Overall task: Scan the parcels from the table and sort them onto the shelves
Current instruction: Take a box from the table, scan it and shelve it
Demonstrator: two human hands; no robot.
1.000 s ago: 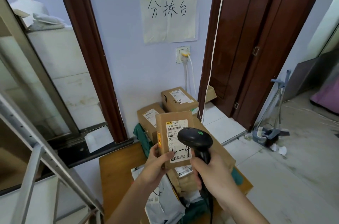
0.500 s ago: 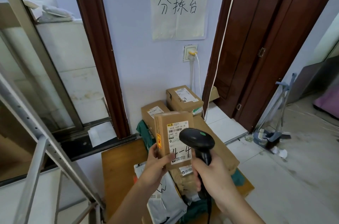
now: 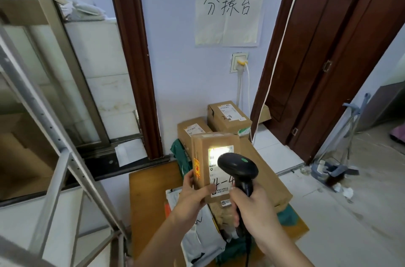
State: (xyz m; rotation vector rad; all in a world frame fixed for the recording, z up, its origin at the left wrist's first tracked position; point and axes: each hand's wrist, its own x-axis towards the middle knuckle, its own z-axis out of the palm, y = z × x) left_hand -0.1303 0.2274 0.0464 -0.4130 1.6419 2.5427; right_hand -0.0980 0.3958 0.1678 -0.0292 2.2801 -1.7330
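Parcel (image 3: 206, 153) stands upright above a wooden table (image 3: 149, 196), left hand (image 3: 192, 198) gripping its lower edge; right hand (image 3: 254, 212) clasps a scanner (image 3: 237, 168) lighting its label. Boxes (image 3: 229, 116) sit at twelve o'clock, by a lilac wall (image 3: 179, 52).

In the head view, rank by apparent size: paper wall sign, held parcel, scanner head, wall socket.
1. paper wall sign
2. held parcel, though nearness to the camera inflates it
3. scanner head, also near
4. wall socket
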